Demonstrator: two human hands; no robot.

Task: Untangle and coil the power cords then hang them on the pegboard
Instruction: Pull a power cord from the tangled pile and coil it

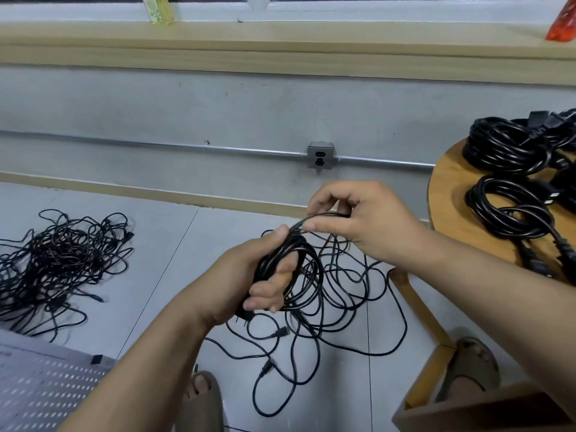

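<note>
The coiling step is under way on one cord, with untangling and hanging yet to come. The left hand (247, 275) is gripping a half-made coil (282, 249), thumb over the top of the bundle and fingers curled through the loops, just left of the table (452, 213) and nearer the person. The right hand (367, 219) is pinching the free strand between thumb and forefinger and is bringing it across to the top of the coil, close to the table's left edge. The rest of this cord, the slack (330, 310), is lying in loose loops on the floor below the coil, beside the table's leg.

Finished coils (505, 151) are sitting on the table. A tangle (59, 257) is waiting on the floor, well left of the table. The pegboard (46, 388) is lying flat, further left again and closest to the person, with nothing visibly hanging on it.

The next move is probably calling for the right hand to lay this loop under the left thumb, then slide down the slack for another length of the same size. The floor loops are crossing one another, so the strand may be needing a shake or a lift to run free without knotting. The left grip is needing to stay firm so the turns are not springing apart.
</note>
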